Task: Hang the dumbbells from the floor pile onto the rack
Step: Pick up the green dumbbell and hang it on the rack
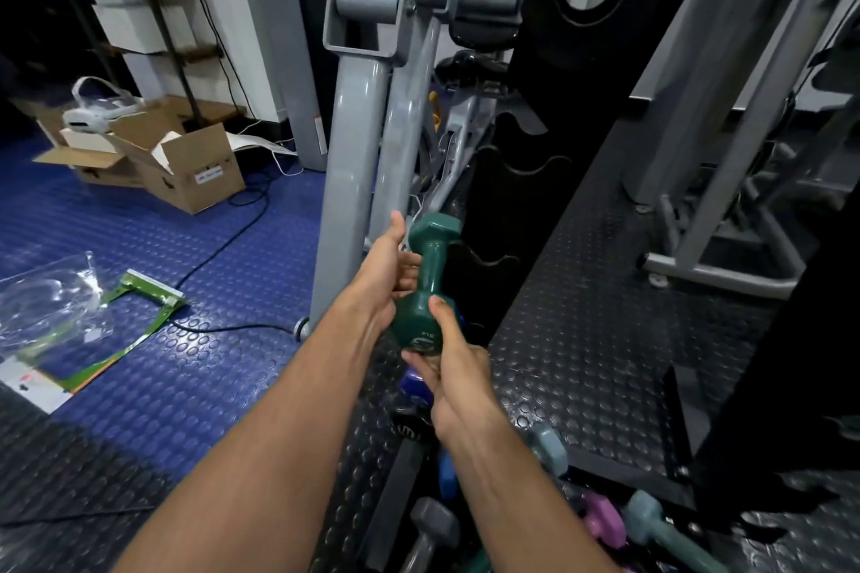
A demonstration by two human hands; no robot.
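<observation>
Nearest the camera, the floor pile (605, 521) of grey, purple and teal dumbbells lies below the green dumbbell (426, 284), which serves as landmark. The right hand (453, 382) grips its near head from beneath, thumb curled over the top. The left hand (388, 279) sits on its left side, fingers wrapped at the handle, thumb raised. The dumbbell's long axis runs away from the person, its far head tilted up. Just beyond and right of that far head stands the black rack (526, 181), its scalloped cradles apparently free; the lowest one looks the likely target.

both arms reach forward, left hand (386, 275) fingers curled, right hand (453, 375) gripping with thumb up.
</observation>
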